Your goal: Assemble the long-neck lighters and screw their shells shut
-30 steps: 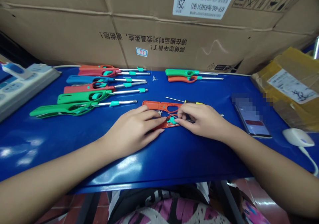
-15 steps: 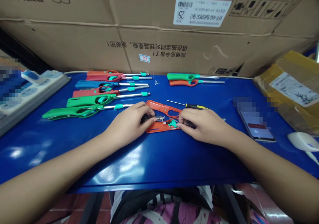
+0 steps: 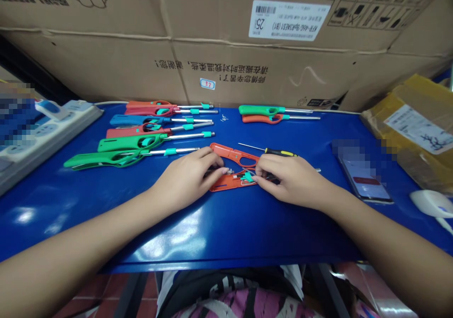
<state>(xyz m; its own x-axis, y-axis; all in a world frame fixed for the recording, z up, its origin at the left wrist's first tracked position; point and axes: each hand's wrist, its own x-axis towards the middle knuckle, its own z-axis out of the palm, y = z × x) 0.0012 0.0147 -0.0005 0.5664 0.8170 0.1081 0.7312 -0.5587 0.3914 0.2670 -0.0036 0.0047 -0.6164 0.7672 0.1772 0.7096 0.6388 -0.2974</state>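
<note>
Here at centre frame the left hand (image 3: 194, 175) pinches a small metal-tipped part (image 3: 230, 171), the right (image 3: 283, 175) curls in at the green trigger (image 3: 249, 177), its hold unclear, and a slip could jolt that trigger from the split orange shell (image 3: 220, 184)!

My tabletop (image 3: 233, 235) is blue, my casing (image 3: 225, 151) orange with a teal piece (image 3: 249, 177), my screwdriver (image 3: 279, 152) black and yellow. I see one blue lighter (image 3: 129, 119) among red, green and orange ones; the cloth (image 3: 239, 302) nearest me is pink-purple, patterned black and white.
</note>
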